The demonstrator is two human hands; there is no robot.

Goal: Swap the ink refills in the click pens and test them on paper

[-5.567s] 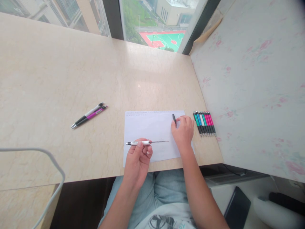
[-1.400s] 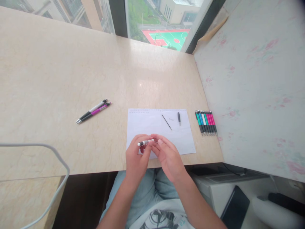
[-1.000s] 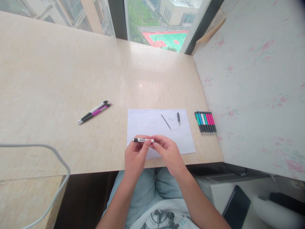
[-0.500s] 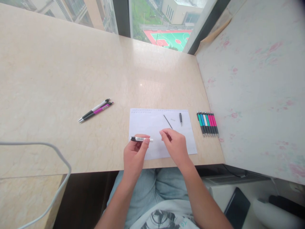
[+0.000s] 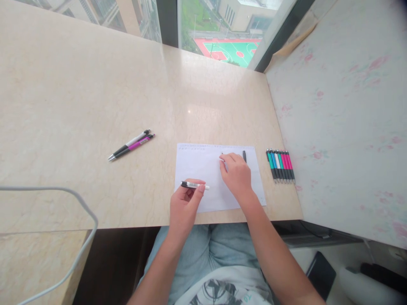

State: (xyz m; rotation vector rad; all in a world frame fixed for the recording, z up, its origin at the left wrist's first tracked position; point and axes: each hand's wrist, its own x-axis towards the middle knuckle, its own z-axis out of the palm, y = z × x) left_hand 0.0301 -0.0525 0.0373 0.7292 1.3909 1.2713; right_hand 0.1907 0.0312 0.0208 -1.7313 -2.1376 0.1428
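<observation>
I take the middle of my paper as the centre of the clock. Far left, near nine o'clock, a grey cable makes a bend over the table. Then, between nine and ten o'clock, a white pen and a purple pen lie side by side, their metal tips toward eight o'clock.

My left hand is nearly closed, at about eight o'clock. Between thumb and fingers it holds a white barrel above the paper; the black end points to nine o'clock and the pale end to three.

My right hand is over the paper at two o'clock, with the fingers bent and the thumb close to them. I cannot tell whether they pinch something. A small dark tip shows just beyond the fingertips. A black grip lies past my knuckles, toward one o'clock, and the hand partly hides it. At three o'clock, outside the paper, coloured pens lie in a close row near the flowered wall.
</observation>
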